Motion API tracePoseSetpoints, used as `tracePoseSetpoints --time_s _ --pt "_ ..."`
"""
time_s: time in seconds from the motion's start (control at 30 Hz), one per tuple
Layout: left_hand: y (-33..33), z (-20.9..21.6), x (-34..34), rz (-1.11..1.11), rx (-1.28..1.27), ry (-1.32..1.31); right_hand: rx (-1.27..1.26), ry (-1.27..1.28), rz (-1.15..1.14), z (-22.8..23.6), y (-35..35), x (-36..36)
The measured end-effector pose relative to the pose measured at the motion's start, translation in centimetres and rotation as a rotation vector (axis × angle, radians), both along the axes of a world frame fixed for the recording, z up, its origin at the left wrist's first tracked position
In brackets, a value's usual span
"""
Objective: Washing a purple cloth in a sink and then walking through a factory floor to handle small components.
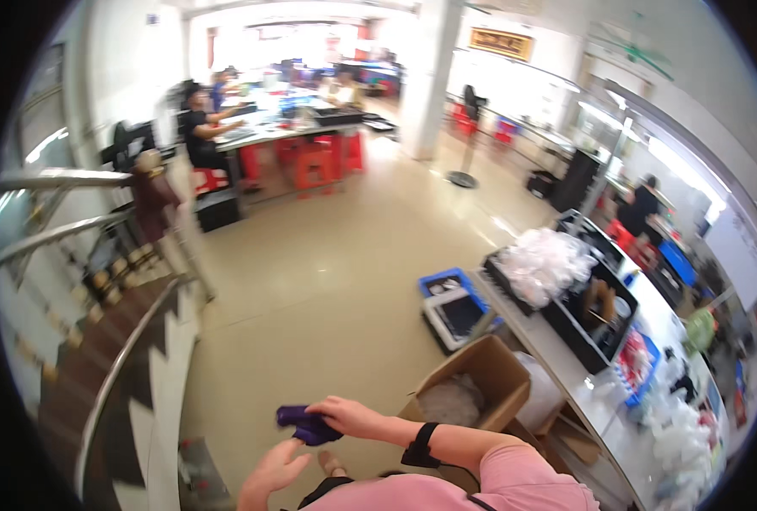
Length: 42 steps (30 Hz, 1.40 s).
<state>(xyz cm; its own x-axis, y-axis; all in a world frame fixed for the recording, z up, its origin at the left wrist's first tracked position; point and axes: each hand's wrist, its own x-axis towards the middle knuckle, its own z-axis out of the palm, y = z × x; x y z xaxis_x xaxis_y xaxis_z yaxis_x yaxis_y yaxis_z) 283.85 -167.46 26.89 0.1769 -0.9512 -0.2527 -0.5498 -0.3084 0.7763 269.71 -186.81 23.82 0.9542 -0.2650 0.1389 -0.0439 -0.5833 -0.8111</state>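
Note:
A dark purple, shiny object [315, 426] hangs in front of my body, above the tiled floor. It is soft-looking and folded or bent; its exact kind I cannot make out. My right hand [349, 419] grips it from the right side, fingers over its upper edge. Close below it is my left hand [272, 470], fingers stretched out, with the fingertips at or just touching the object's lower left edge. A black band [421, 444] is round my right forearm.
On my right, a long table [557, 358] bears black trays, clear plastic bags and a blue basket. An open cardboard box [502, 375] stands beside it, near a blue-and-white crate [451, 311]. A staircase with a metal rail [123, 375] curves at left. People sit at tables farther off.

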Motion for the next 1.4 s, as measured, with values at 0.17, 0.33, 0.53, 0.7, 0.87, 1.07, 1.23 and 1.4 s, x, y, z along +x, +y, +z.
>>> tracePoseSetpoints --time_s 0.17,0.33,0.53,0.7,0.87,1.07,1.23,1.4 --pt "-18.9 6.8 6.7 -0.007 0.029 0.231 0.243 -0.001 -0.759 1.7 -13.7 -2.1" --pt "-37.4 7.8 7.0 -0.156 -0.034 0.250 1.114 -0.115 -0.756 3.5 -25.4 -1.1" --pt "-55.4 6.0 10.8 0.038 -0.132 0.742 1.557 -0.151 -0.081 7.5 -41.4 8.6" --pt "-64.4 4.1 17.6 0.042 -0.178 0.368 1.128 0.101 0.092 7.3 -55.1 14.5" --pt "-74.7 0.2 24.3 0.340 -0.183 0.436 0.644 0.257 -0.176 0.8 -71.3 14.7" --pt "-94.5 -0.3 30.6 0.350 -0.097 0.598 0.897 0.001 -0.936 0.5 -83.9 3.9" --pt "-116.1 0.3 26.1 0.230 0.029 0.921 1.327 -0.266 -1.032 2.9 -91.6 1.4" --pt "-133.5 0.3 16.3 0.055 0.190 1.267 1.444 -0.561 -0.638 3.7 -105.7 0.4"
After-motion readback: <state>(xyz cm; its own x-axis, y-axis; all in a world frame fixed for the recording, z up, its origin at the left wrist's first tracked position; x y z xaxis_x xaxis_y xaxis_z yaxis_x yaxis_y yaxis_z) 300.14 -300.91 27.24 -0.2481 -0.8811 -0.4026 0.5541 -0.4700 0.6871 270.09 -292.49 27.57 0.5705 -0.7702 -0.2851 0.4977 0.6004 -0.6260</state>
